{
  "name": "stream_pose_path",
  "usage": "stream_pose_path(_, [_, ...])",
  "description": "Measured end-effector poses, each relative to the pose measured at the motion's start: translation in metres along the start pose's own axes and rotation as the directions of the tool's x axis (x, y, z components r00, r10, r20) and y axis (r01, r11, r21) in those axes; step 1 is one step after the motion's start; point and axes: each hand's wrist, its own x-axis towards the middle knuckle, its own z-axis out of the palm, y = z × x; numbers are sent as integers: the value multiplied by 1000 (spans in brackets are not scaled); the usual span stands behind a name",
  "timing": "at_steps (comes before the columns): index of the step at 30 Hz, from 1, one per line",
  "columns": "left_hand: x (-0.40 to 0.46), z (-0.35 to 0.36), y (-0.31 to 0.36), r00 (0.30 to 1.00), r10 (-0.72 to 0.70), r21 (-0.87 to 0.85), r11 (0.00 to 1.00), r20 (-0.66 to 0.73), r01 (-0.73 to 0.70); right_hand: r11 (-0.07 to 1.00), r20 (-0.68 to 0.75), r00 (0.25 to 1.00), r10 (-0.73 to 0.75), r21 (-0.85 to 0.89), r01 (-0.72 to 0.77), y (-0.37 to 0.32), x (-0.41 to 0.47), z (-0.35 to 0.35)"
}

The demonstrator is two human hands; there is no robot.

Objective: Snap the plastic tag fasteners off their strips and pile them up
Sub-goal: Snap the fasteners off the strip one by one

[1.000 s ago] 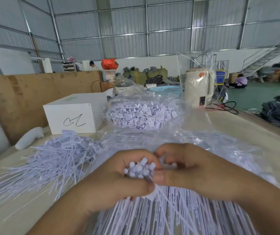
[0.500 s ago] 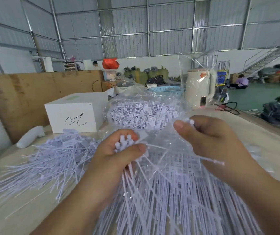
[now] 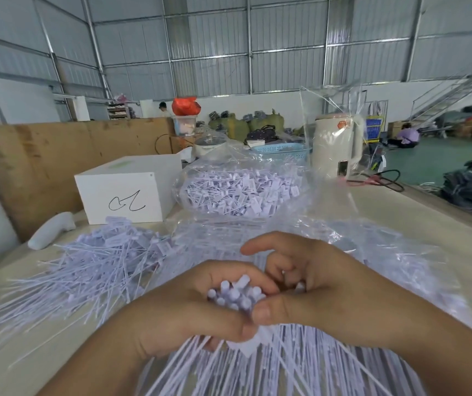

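Tag fasteners gripped at lower centre of the frame.
A bundle of fasteners [image 3: 235,295] is clasped by the left hand [image 3: 189,307]; its heads are pinched by the right hand [image 3: 314,284]. A loose pile [image 3: 92,261] is seen centre left.

My left hand [image 3: 189,307] and right hand [image 3: 323,284] are bare, with no gloves, rings or watch on them. My forearms are uncovered too, no sleeves reaching into view. My thumbnails are cut short and unpainted.

Corrugated metal walls [image 3: 286,47], green floor [image 3: 434,164], metal staircase [image 3: 454,92], plywood board [image 3: 58,155], pale worktable [image 3: 429,212]
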Motion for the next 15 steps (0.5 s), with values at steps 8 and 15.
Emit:
stream_pose_path(8, [4,3,-5,984,68,27,998,-163,-65,956,52,970,238,-187,-224,3,-1,-7])
stream_pose_path(15, [5,5,-7,966,51,-28,998,-252,-60,980,-127,981,144,-121,-159,-1,1,-9])
